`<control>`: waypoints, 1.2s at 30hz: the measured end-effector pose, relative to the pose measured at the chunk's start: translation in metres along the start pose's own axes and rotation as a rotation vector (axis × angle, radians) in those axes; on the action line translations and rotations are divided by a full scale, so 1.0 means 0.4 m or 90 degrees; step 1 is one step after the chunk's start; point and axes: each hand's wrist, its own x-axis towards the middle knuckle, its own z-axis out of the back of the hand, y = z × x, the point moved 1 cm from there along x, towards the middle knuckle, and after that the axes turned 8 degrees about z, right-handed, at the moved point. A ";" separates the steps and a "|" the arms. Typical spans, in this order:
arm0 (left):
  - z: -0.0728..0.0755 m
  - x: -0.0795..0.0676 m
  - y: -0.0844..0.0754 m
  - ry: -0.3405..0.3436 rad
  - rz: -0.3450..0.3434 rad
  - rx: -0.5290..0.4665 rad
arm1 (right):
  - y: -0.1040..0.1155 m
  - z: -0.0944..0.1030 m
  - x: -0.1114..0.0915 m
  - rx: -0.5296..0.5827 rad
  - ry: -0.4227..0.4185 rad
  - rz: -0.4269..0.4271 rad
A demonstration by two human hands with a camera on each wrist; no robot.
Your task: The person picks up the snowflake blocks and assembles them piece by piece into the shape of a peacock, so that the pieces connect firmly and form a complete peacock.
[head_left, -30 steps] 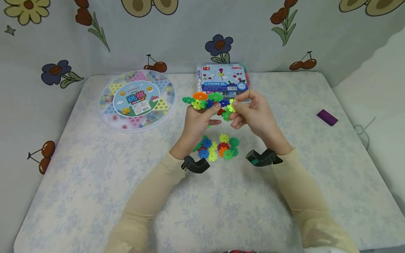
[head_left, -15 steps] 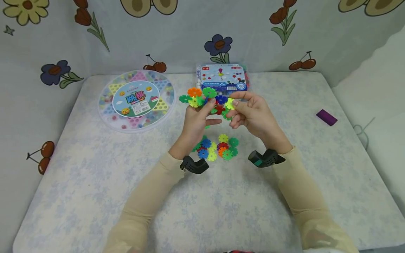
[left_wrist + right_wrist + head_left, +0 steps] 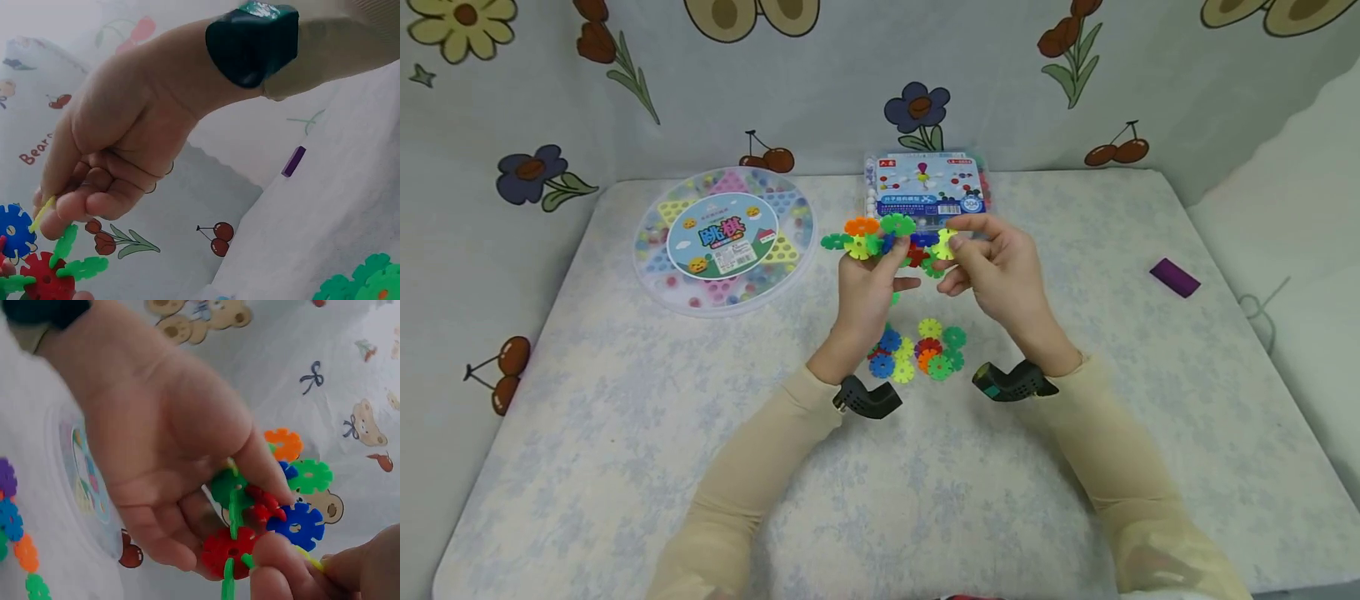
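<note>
My left hand (image 3: 863, 287) grips a joined cluster of plastic snowflake discs, its thumb over the front. Orange (image 3: 861, 226), green (image 3: 898, 224), blue (image 3: 299, 526) and red discs (image 3: 232, 551) show in this cluster, slotted into one another at angles. At its right end, my right hand (image 3: 1006, 260) pinches a yellow snowflake disc (image 3: 945, 244) between thumb and index finger. In the left wrist view that yellow disc appears edge-on, right at the rim of a blue disc (image 3: 15, 231). Part of the cluster is hidden behind the left hand's fingers.
More snowflake discs (image 3: 940, 367) lie in a pile on the table below the hands. A round Chinese checkers case (image 3: 651, 279) stands back left. Behind the hands is a molecular model box (image 3: 931, 198). A purple block (image 3: 1176, 278) lies at the right.
The cluster first rose slightly leftward and tilted its faces toward the head camera, then sank and flattened a little. Both hands keep their holds; the right wrist has shifted slightly left.
</note>
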 end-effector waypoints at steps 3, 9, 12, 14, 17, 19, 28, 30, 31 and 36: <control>0.001 -0.001 -0.002 -0.006 -0.023 -0.002 | 0.002 0.010 0.002 0.033 -0.014 -0.012; 0.010 0.002 -0.014 0.000 0.010 -0.025 | 0.009 0.050 0.002 0.069 -0.039 -0.007; 0.011 0.003 -0.016 0.026 0.036 -0.012 | 0.018 0.050 -0.001 0.002 0.004 -0.005; 0.010 0.002 -0.017 0.045 0.042 0.004 | 0.023 0.050 -0.002 -0.043 0.036 -0.005; 0.009 -0.002 -0.020 0.061 0.048 0.015 | 0.030 0.051 -0.002 -0.084 0.065 0.001; 0.008 -0.004 -0.020 0.067 0.053 0.018 | 0.034 0.053 -0.002 -0.106 0.077 0.005; 0.000 -0.006 -0.006 0.063 0.036 0.008 | 0.038 0.044 -0.007 -0.151 0.028 -0.001; -0.003 -0.008 -0.004 0.052 0.022 0.003 | 0.038 0.041 -0.008 -0.166 0.007 0.002; -0.004 -0.009 -0.004 0.047 0.016 0.001 | 0.038 0.039 -0.009 -0.172 0.001 0.003; -0.008 -0.012 -0.001 0.024 -0.002 -0.014 | 0.037 0.033 -0.010 -0.184 -0.009 0.006</control>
